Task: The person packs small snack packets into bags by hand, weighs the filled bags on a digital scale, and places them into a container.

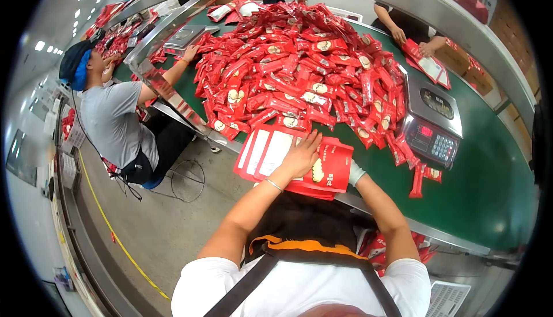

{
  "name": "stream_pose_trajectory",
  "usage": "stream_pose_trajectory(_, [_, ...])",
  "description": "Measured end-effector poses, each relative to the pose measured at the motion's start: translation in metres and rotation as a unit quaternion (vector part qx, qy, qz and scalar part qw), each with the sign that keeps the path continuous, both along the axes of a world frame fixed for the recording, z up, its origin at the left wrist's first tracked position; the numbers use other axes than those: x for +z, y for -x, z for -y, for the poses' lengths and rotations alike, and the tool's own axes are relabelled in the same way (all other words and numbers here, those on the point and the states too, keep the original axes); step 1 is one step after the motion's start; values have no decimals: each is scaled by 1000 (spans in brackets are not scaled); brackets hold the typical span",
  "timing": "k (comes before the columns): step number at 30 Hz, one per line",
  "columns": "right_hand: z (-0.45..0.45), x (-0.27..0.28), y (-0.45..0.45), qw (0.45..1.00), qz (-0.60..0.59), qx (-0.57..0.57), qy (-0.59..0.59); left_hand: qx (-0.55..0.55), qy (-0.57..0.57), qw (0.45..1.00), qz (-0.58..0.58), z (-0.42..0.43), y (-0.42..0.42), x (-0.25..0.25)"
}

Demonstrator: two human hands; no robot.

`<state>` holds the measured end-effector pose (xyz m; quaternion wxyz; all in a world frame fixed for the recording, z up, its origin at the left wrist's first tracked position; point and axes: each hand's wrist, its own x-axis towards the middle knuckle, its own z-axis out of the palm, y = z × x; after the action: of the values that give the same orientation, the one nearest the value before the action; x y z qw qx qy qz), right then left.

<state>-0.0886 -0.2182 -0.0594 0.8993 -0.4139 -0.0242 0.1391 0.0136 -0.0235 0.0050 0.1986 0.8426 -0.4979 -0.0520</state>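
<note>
At the near edge of the counter (489,196), red pouches (326,170) lie beneath my left fingers (311,139), which are slightly apart; my gloved right hand (356,173) is at their right end, its fingers hidden, state indeterminable, sachet heap (288,69) just beyond.
</note>
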Motion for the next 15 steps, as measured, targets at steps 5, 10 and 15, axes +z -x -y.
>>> stream_pose_trajectory(5, [-7,4,-4,878,153,-27,453,5,-14,989,150,-1,12,13])
stream_pose_trajectory(10, [-7,51,33,650,187,-46,735,-8,16,996,86,-1,7,5])
stream_pose_trajectory(15, [-18,6,54,896,123,-185,384,-26,-47,991,119,5,5,-11])
